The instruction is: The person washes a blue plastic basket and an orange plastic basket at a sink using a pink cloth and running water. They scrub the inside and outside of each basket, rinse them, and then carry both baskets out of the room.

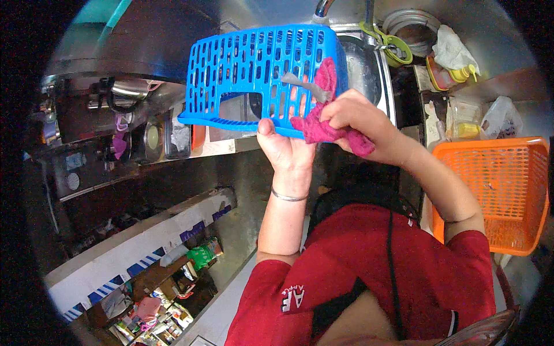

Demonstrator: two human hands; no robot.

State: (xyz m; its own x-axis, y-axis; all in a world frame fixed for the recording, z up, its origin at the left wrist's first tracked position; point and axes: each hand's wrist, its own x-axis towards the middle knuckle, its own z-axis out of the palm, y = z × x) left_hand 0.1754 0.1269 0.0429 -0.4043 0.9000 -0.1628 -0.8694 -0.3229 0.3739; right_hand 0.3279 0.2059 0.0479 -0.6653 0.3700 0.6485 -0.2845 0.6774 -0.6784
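Observation:
A blue slotted plastic basket (246, 43) is held up on its side over the sink, its underside and part of its interior hidden. My left hand (288, 149) grips its near rim, thumb outside and fingers inside, showing through the slots. In my right hand (363, 121) is a bunched pink cloth (318, 121), pressed against the basket's wall near the right corner. A thin grey strip (309, 86) lies across the slots beside the cloth; whether it belongs to the cloth I cannot tell.
Behind the basket is a metal sink (387, 93) with a faucet (322, 11). A coiled hose (409, 26), a light green plastic item (396, 49) and a yellow-topped bottle (446, 73) stand at the back right. An orange basket (489, 173) is at my right, near a plastic bag (502, 119).

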